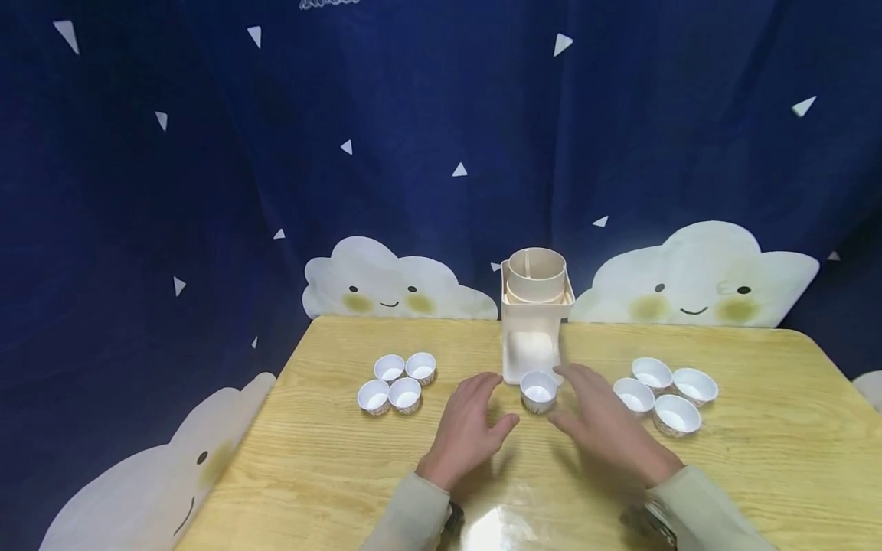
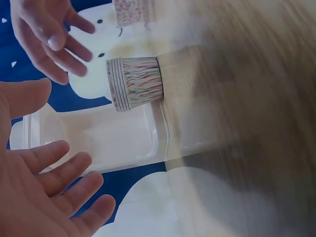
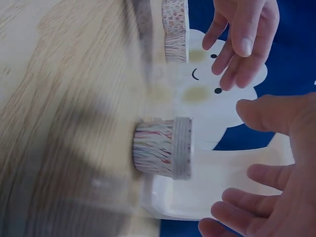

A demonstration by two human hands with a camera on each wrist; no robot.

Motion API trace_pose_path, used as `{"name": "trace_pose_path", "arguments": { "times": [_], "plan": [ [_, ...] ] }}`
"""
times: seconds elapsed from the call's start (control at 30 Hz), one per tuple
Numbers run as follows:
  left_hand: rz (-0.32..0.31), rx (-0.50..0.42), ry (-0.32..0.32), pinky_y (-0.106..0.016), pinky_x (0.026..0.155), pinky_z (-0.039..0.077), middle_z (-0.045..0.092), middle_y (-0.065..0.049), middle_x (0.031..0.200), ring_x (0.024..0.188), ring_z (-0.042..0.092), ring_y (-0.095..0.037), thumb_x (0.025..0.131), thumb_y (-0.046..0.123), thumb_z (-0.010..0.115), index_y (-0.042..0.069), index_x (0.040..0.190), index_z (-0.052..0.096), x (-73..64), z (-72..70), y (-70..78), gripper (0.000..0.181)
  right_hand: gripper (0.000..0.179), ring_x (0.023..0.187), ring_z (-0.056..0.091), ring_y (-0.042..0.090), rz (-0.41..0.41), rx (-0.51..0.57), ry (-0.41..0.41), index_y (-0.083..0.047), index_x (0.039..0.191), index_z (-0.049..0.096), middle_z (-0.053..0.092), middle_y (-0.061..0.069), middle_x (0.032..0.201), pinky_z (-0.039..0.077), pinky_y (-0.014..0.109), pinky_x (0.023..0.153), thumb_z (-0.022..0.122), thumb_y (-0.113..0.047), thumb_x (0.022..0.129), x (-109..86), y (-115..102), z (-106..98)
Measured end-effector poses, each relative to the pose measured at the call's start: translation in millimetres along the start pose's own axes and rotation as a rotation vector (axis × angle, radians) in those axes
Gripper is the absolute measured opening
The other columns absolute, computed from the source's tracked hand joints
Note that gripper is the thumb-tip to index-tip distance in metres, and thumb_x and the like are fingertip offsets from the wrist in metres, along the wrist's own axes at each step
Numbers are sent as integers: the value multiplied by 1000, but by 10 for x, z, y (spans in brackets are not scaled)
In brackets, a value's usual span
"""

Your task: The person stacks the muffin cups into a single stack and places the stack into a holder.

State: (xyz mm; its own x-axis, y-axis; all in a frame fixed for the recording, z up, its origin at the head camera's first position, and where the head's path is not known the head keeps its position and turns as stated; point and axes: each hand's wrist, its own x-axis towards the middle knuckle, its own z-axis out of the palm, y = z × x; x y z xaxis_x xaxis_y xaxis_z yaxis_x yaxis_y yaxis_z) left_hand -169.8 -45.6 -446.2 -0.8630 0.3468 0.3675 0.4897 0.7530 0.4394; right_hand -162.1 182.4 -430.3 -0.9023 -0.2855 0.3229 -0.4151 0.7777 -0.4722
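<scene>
A small paper baking cup (image 1: 538,392), white inside with coloured wavy lines outside, stands upright on the table just in front of a cream plastic holder (image 1: 532,344). My left hand (image 1: 468,425) hovers to its left, fingers spread and apart from it. On the other side my right hand (image 1: 606,421) is held with thumb and fingers parted, also holding nothing. Both wrist views show a gap between the hands and the patterned cup (image 2: 136,83), which the right wrist view shows too, as a striped cup (image 3: 163,148).
Several similar cups (image 1: 405,394) are grouped on the left of the wooden table (image 1: 317,474). Another group of cups (image 1: 677,415) sits at the right, beyond my right hand. A round cream container (image 1: 537,275) tops the holder. Behind hangs a dark blue curtain (image 1: 413,99).
</scene>
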Motion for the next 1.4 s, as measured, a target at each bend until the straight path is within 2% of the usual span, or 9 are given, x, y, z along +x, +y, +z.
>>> {"name": "trace_pose_path", "arguments": {
  "times": [0.23, 0.57, 0.93, 1.4],
  "plan": [
    [2, 18, 1, -41, 110, 43, 62, -8, 137, 130, 55, -26, 88, 38, 70, 8, 134, 57, -3, 3, -35, 56, 72, 131, 48, 47, 48, 50, -49, 8, 142, 42, 49, 30, 142, 39, 62, 108, 74, -28, 88, 152, 124, 156],
    [3, -3, -29, -44, 109, 44, 60, -7, 139, 131, 52, -26, 87, 44, 69, 9, 135, 57, -49, 19, -55, 60, 79, 127, 50, 51, 108, 140, -102, 12, 142, 38, 52, 35, 137, 41, 63, 105, 77, -25, 84, 244, 282, 322],
    [14, 4, -46, -45, 108, 44, 59, -6, 139, 133, 50, -25, 88, 46, 68, 9, 135, 56, -82, 47, -31, 61, 75, 119, 58, 47, 102, 179, -67, 10, 136, 48, 59, 31, 129, 45, 61, 101, 81, -27, 80, 295, 373, 456],
    [-15, 26, -84, -45, 110, 43, 57, -6, 142, 135, 49, -26, 86, 46, 71, 9, 138, 54, -88, -21, -66, 66, 68, 120, 59, 41, 192, 231, -102, -1, 133, 55, 65, 21, 127, 44, 60, 102, 81, -33, 80, 333, 463, 513]
  ]
}}
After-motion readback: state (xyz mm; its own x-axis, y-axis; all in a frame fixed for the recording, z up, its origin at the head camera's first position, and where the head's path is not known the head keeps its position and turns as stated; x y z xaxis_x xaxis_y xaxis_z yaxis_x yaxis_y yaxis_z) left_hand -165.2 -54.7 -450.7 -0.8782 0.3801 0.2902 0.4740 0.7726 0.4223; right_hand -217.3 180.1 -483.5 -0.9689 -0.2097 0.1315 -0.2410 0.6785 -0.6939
